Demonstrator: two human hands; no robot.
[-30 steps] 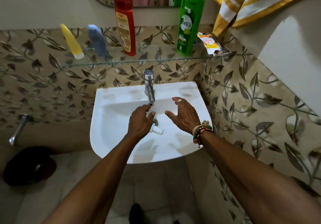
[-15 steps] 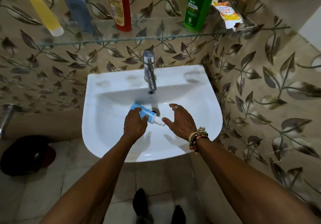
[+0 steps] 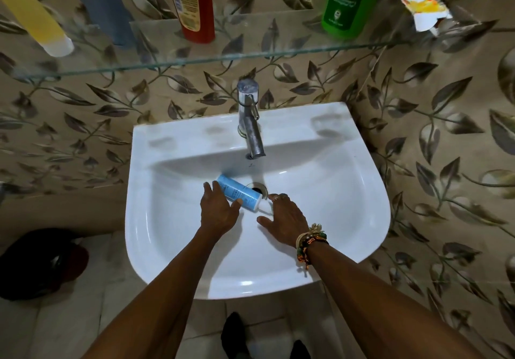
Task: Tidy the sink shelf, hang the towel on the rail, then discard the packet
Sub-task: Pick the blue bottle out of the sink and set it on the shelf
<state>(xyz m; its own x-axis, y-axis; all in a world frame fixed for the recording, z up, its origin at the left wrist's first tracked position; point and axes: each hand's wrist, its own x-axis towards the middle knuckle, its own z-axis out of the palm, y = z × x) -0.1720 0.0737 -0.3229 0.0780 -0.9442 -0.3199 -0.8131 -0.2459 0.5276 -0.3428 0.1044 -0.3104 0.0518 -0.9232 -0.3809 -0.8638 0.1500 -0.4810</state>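
Observation:
A light blue tube with a white cap lies in the white sink beside the drain. My left hand closes on the tube's body, thumb and fingers either side. My right hand is spread open, fingertips at the tube's white cap end. On the glass shelf above lean a yellow tube and a grey-blue tube; a red bottle and a green bottle stand upright. A torn orange and white packet lies at its right end. The towel is out of view.
A chrome tap juts over the basin just behind the tube. Leaf-patterned tiles cover the back wall and the right wall close to the sink. A dark round object sits on the floor at the left. My feet stand below the basin.
The view has dropped and closed in on the sink, so the towel left the frame. My hands came down to the tube by the drain and my left hand closed around it.

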